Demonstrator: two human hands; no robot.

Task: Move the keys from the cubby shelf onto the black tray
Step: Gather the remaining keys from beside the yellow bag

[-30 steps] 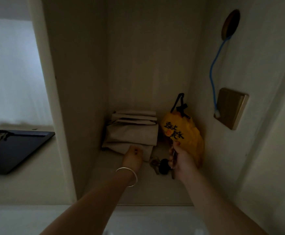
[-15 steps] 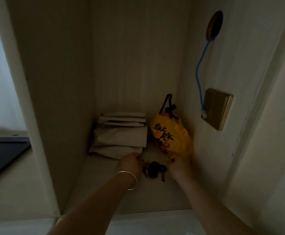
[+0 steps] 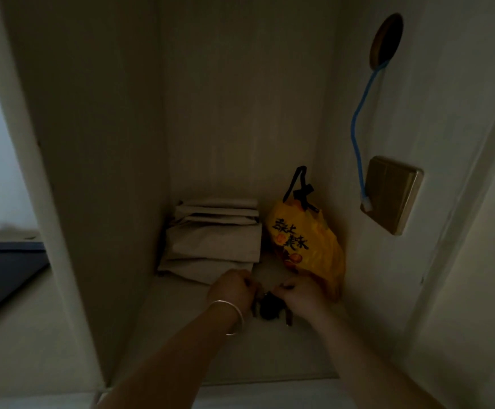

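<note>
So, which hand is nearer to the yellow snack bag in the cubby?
The right hand. It sits just in front of the yellow snack bag, about touching its lower edge. The left hand is farther left, beyond the keys, in front of the folded paper bags.

folded paper bags point(image 3: 214, 243) beside yellow snack bag point(image 3: 308, 249), w/ wall switch point(image 3: 392, 194).

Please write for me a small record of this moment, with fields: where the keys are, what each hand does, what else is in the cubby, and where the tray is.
keys: dark bunch of keys low over the cubby shelf floor, between both hands; lifted or resting, cannot tell
left hand: left hand at the bunch's left side, bracelet on the wrist
right hand: right hand at the bunch's right side
grip: too dark to tell
other contents: folded beige bags at the back, yellow snack bag in the right corner
black tray: outside the cubby, to the left
</note>
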